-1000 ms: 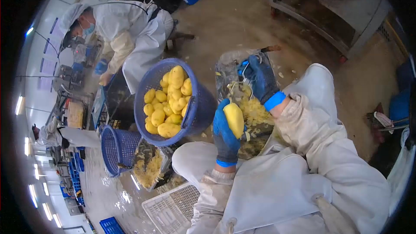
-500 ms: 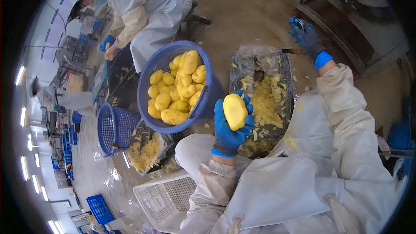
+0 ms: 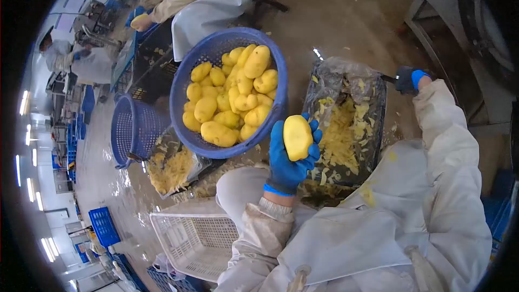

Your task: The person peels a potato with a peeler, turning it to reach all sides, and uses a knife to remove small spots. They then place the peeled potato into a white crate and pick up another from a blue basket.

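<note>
A peeled yellow potato point(image 3: 298, 138) lies upright in my left hand point(image 3: 286, 170), the blue-gloved fingers wrapped around it. Over by the far right corner of a tray of peelings, my right hand point(image 3: 406, 80), in a darker glove with a blue cuff, closes on a dark handle point(image 3: 388, 78); the tool's working end cannot be made out. The black, plastic-lined tray point(image 3: 376, 146) sits in front of me, scattered with yellow peelings point(image 3: 343, 135). To the left of my left hand stands a blue basket point(image 3: 184, 81) heaped with peeled potatoes point(image 3: 232, 94).
A smaller blue basket point(image 3: 123, 130) and another batch of peelings point(image 3: 170, 170) are at left. A white crate point(image 3: 184, 238) stands by my leg. A co-worker point(image 3: 216, 0) sits beyond the baskets, and a metal machine frame point(image 3: 432, 32) rises at right.
My right hand has come down from beside the machine, fingers spread, to the tray's corner and closed on the dark handle. My left hand still holds the potato. The view has shifted.
</note>
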Tool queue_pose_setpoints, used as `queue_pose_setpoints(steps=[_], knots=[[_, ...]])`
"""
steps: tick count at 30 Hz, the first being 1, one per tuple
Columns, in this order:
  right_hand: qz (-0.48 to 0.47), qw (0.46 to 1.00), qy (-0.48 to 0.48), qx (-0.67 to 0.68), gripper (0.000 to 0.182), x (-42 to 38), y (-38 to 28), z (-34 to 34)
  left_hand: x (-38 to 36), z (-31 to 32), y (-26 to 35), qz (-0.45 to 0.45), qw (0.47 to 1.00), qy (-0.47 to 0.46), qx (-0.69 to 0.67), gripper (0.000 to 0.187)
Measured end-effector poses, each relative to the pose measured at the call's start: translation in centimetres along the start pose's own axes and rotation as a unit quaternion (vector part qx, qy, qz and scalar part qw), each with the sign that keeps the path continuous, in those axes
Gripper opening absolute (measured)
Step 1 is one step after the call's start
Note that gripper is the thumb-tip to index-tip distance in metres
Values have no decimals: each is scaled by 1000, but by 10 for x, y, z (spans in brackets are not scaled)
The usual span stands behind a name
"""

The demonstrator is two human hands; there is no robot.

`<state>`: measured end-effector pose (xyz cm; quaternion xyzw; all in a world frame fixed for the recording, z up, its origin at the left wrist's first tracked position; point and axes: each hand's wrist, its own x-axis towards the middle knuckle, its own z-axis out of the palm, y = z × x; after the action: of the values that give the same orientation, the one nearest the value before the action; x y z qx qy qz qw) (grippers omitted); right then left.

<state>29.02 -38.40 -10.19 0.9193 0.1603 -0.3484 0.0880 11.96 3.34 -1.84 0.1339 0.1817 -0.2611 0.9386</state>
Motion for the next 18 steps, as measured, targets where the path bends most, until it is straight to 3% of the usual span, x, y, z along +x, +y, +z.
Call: queue_pose_setpoints(steps=[1, 3, 4, 6, 8, 10, 12, 14, 16, 18], knots=[[-20, 999, -22, -18, 32, -2, -1, -4, 0, -1, 1, 1, 1000, 1, -3, 49], [60, 991, 20, 118, 33, -48, -29, -35, 1, -1, -1, 0, 1000, -7, -18, 49], [41, 897, 127, 422, 31, -69, -40, -24, 2, -2, -2, -4, 1000, -12, -22, 49], [-79, 857, 274, 429, 31, -113, -98, -37, 1, -4, -4, -4, 1000, -27, -5, 49], [-167, 774, 324, 519, 36, -140, -157, -26, -2, 0, -8, -14, 999, -39, -8, 51], [-270, 752, 359, 483, 40, -165, -210, -18, -8, 3, -10, -29, 998, -56, 1, 49], [-273, 831, 421, 241, 47, -187, -238, -27, -14, 0, -15, -7, 997, -48, 56, 49], [-283, 822, 453, 199, 49, -194, -257, -25, -23, 2, -17, 19, 993, -39, 112, 49], [-288, 825, 466, 137, 51, -200, -266, -22, -34, 7, -18, -31, 997, -61, 26, 50], [-296, 823, 468, 123, 51, -206, -268, -23, -45, 14, -20, -27, 997, -58, 39, 50]])
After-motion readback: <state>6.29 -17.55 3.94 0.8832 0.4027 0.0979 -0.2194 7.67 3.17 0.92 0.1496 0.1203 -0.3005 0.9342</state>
